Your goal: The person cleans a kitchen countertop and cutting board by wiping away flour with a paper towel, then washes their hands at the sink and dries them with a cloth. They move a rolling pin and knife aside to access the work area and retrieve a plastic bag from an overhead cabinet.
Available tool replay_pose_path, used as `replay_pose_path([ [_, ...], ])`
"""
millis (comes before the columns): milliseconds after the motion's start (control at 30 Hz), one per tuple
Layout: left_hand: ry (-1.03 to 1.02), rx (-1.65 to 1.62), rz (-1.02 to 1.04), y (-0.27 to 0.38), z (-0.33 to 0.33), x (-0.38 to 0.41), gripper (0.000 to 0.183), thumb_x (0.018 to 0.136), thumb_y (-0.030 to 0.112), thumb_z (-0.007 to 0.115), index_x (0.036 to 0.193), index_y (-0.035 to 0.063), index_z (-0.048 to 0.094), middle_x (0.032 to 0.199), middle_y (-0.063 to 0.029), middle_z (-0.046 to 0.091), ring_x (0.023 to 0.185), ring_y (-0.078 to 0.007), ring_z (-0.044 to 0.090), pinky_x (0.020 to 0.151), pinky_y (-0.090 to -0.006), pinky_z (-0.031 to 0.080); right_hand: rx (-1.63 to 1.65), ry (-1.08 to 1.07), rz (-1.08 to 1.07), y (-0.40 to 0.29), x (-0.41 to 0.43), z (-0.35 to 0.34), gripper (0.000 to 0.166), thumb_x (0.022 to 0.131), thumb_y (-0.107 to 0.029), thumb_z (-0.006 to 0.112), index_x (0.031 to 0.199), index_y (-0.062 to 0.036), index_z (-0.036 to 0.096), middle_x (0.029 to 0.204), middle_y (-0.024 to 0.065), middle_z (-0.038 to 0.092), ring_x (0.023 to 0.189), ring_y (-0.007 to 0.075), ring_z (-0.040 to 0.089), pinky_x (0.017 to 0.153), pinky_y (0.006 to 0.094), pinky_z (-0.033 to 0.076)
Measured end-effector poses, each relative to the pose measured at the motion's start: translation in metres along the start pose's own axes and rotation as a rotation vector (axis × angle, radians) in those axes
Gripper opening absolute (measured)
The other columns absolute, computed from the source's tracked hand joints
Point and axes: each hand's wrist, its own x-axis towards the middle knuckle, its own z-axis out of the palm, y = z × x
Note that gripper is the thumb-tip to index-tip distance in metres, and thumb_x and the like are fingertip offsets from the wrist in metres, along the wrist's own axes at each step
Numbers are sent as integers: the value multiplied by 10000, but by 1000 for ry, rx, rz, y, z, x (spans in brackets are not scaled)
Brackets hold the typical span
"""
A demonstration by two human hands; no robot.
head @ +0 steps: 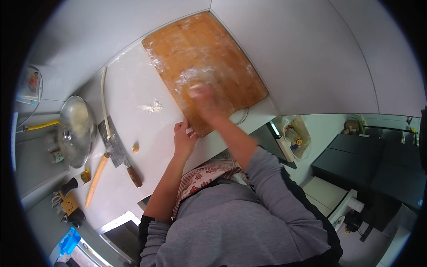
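Note:
A wooden cutting board, streaked with white flour, lies against the wall. My left hand grips its near left corner, with fingers at the edge. Over the near part of the board is my right hand, blurred by motion. Something pale shows at its fingertips, but the blur hides whether it is a held thing. Just beyond that hand, a patch of flour is spread on the wood. A small heap of flour sits on the white countertop left of the board.
Left on the counter lie a cleaver, a thin pale stick reaching onto its blade, a wooden rolling pin and a small brown lump. A glass lid is farther left, near an oil bottle. A bagged bin stands right.

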Motion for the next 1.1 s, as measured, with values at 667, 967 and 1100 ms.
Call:
replay_pose_path([
  [667, 69, 223, 66, -7, 13, 19, 894, 692, -57, 709, 1437, -51, 214, 1329, -206, 291, 1061, -303, 514, 793, -305, 536, -49, -38, -522, 20, 70, 67, 195, 876, -99, 501, 1016, -44, 625, 983, 140, 628, 961, 251, 589, 839, 360, 471],
  [967, 132, 195, 73, -8, 15, 9, 921, 678, -73, 719, 1443, -54, 205, 1316, -198, 310, 1109, -291, 495, 774, -293, 558, 175, 222, 36, 21, 105, -36, 212, 872, -206, 565, 923, -6, 611, 872, 133, 643, 812, 207, 598, 756, 363, 475],
  [1100, 102, 174, 92, -7, 13, 11, 929, 676, -74, 723, 1448, -37, 207, 1311, -195, 314, 1121, -287, 474, 769, -286, 566, 234, -179, -171, -5, 67, 77, 193, 882, -177, 573, 986, -21, 619, 960, 119, 612, 934, 235, 577, 838, 345, 449],
])
